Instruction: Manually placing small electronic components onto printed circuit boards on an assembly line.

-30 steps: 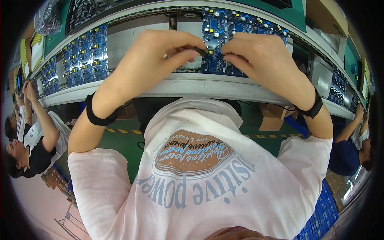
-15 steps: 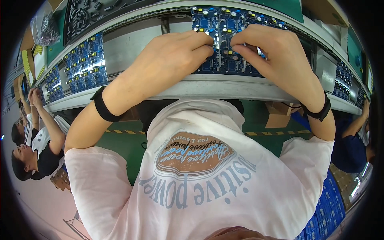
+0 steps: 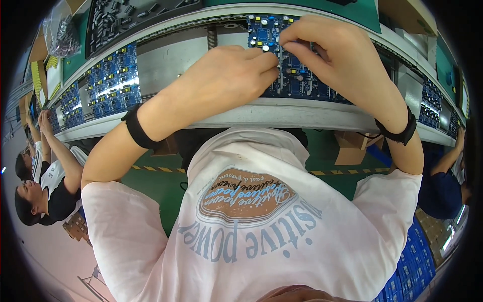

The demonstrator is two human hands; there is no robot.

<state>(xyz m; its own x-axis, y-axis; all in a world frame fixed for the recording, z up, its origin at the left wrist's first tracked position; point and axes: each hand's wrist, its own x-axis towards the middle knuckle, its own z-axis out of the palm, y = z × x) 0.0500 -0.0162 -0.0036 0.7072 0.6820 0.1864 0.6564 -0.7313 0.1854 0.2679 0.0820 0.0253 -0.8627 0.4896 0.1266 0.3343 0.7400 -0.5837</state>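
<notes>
Blue circuit board (image 3: 292,75), studded with small white, yellow and dark components, lies at the upper centre of the frame, directly under my two hands and partly hidden by them. My left hand (image 3: 239,73) comes over its left part, back of the hand up, the fingers curled together with their tips down at the board; whether they pinch anything I cannot tell. My right hand (image 3: 337,43) covers the board's upper right, thumb and index finger bent toward each other, their tips nearly meeting (if something tiny sits between them, I can't make it out). Each of my wrists wears a black band, the left band (image 3: 137,130) and the right band (image 3: 398,132).

Just below the board, a pale metal rail (image 3: 221,115) runs across the frame. Another group of blue boards (image 3: 113,78) lies farther along the line, left of my left hand. Beyond it, at the upper left, a black tray (image 3: 151,21) holds scattered small dark parts (image 3: 113,22), near a clear plastic bag (image 3: 61,35). A green surface (image 3: 347,9) shows at the upper right. Lower down, an opened cardboard box (image 3: 350,148) stands right of my white shirt (image 3: 166,272). At the left edge, a co-worker (image 3: 55,176) has both arms raised toward the line.
</notes>
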